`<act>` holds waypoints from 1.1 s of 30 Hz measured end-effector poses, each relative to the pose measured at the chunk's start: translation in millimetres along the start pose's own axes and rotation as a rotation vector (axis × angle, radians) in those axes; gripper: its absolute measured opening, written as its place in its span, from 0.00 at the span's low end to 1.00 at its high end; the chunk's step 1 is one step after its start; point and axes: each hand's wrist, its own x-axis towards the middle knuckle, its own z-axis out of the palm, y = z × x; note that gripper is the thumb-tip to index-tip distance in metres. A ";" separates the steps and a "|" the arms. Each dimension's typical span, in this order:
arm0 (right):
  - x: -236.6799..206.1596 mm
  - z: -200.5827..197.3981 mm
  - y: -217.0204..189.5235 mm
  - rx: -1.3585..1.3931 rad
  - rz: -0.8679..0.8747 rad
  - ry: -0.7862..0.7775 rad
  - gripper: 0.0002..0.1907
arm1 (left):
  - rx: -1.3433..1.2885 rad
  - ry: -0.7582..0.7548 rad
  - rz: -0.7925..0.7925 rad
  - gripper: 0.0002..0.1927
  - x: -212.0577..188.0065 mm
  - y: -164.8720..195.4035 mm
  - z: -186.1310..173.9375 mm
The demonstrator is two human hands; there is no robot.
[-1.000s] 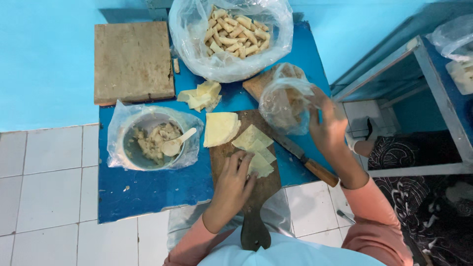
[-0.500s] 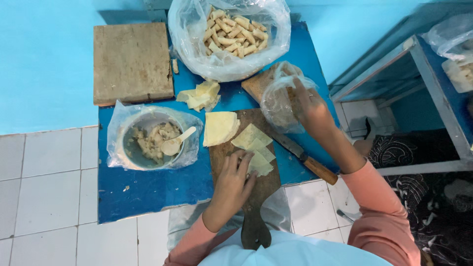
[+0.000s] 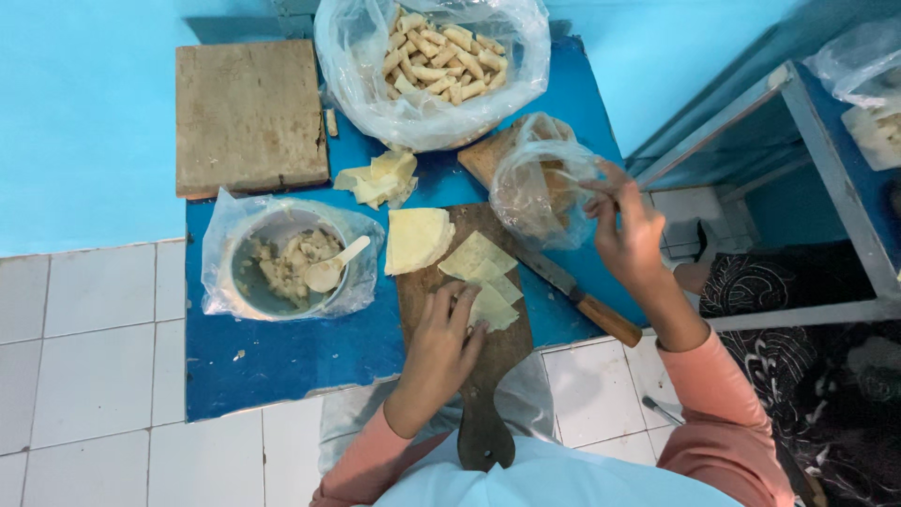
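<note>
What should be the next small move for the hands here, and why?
Probably the right hand should lower the small plastic bag it touches and come back to the board. The left hand already presses a pale wrapper sheet flat on the wooden cutting board, and the bowl of filling with its spoon waits beside it.

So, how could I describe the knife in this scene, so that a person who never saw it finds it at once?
Start at the low blue table and find the dark wooden paddle board at its near edge. The knife lies just right of that board, below the right hand. It is the only metal blade there, with a brown wooden handle.
</note>
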 end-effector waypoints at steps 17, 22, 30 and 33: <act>-22.5 -12.7 46.0 0.765 0.592 0.167 0.21 | 0.168 0.177 -0.016 0.24 -13.9 2.7 -0.5; -28.9 -39.2 13.4 0.771 0.653 0.225 0.20 | 0.350 0.186 -0.081 0.26 -23.1 8.3 3.3; -71.0 -10.6 -42.9 0.913 0.824 -0.051 0.21 | 0.320 0.184 -0.114 0.13 -25.1 10.2 12.4; -83.9 3.5 -54.2 0.856 0.706 -0.120 0.20 | 0.272 0.194 -0.089 0.09 -20.0 7.9 13.5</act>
